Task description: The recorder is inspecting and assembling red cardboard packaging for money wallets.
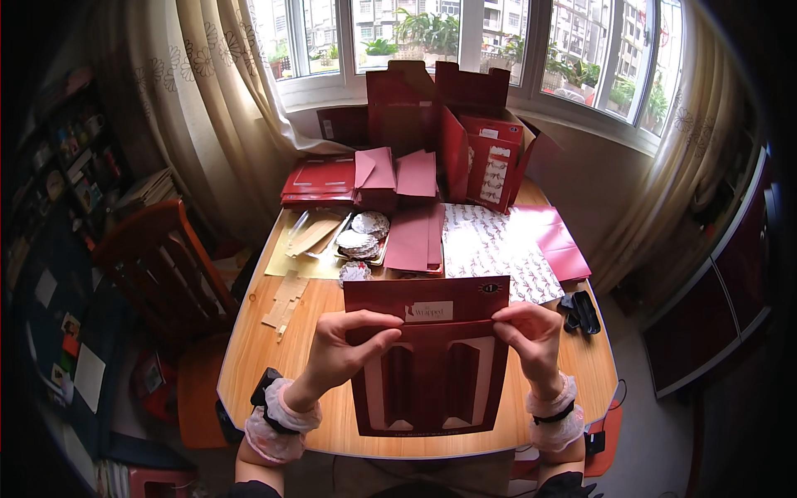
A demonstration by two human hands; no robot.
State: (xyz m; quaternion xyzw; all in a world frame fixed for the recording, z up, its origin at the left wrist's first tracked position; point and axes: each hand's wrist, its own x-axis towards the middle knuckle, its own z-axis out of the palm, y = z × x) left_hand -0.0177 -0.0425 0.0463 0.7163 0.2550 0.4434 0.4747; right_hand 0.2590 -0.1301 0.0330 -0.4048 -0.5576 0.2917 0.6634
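Upright over the table's near edge is a dark red cardboard sleeve, with a creased top flap bearing a white label and two tall window-like cut-outs below. My left hand pinches its left edge at the crease, thumb in front. On the opposite edge, at the same height, my right hand grips it likewise. Behind its top lie pink envelopes and a white patterned sheet. Stacks of round patterned pieces sit left of those envelopes. The fingers behind the card are partly hidden.
Red boxes stand open at the table's back, beside stacked red folders. Brown paper strips and a jagged wooden-coloured piece lie left. A black object rests near the right edge. An orange-brown chair stands left.
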